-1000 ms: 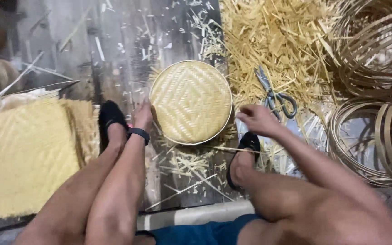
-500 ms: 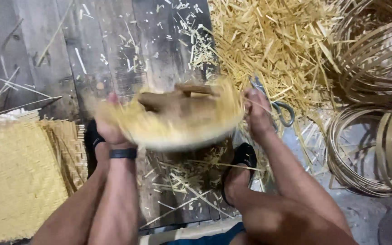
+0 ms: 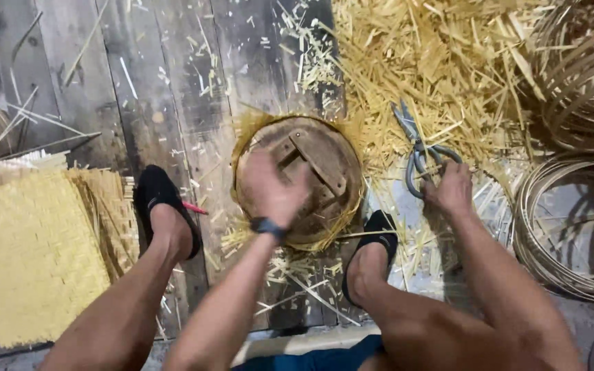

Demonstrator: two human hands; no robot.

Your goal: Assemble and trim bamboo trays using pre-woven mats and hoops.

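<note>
Left grip: blurred, fingers spread flat, palm pressed down on the round wooden mould. Right grip: fingers curled down onto the handle loops of the scissors; closed on them or merely touching, cannot tell.

Round wooden mould lying on the plank floor between the two feet, crossed wooden battens showing on its upper face, frayed yellow strip ends of a woven mat poking out all round its rim. Black band on the left wrist.

Scissors just right of the mould, blades pointing away, lying on the edge of a heap of straw-coloured offcuts. More offcuts scattered under and around the mould.

Left foot in a black shoe, a thin red stick just beside it. Right foot in a black shoe near the mould's lower right edge.

Stack of flat woven mats far left, well apart from the mould. Coils of bent cane hoops far right, more of them at the upper right corner.
</note>
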